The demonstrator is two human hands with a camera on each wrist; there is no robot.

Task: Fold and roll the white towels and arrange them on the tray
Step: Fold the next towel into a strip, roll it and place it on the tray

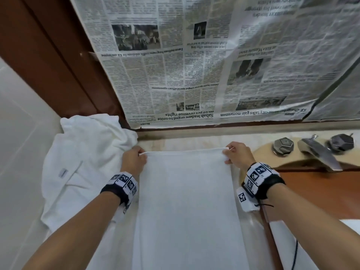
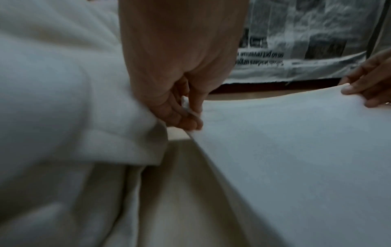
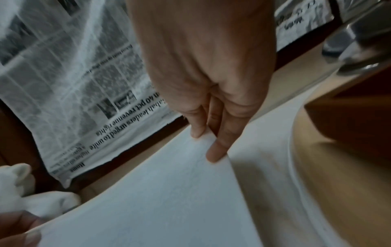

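A long white towel stretches from the near edge of the counter toward the wall, folded into a narrow strip. My left hand pinches its far left corner, seen close in the left wrist view as fingers curled on the towel edge. My right hand pinches the far right corner; in the right wrist view thumb and fingers clamp the towel corner. The far edge is lifted slightly off the counter. No tray is in view.
A heap of crumpled white towels lies left of the strip. Newspaper covers the wall behind. A metal tap with two knobs stands at a basin on the right, beside brown wood.
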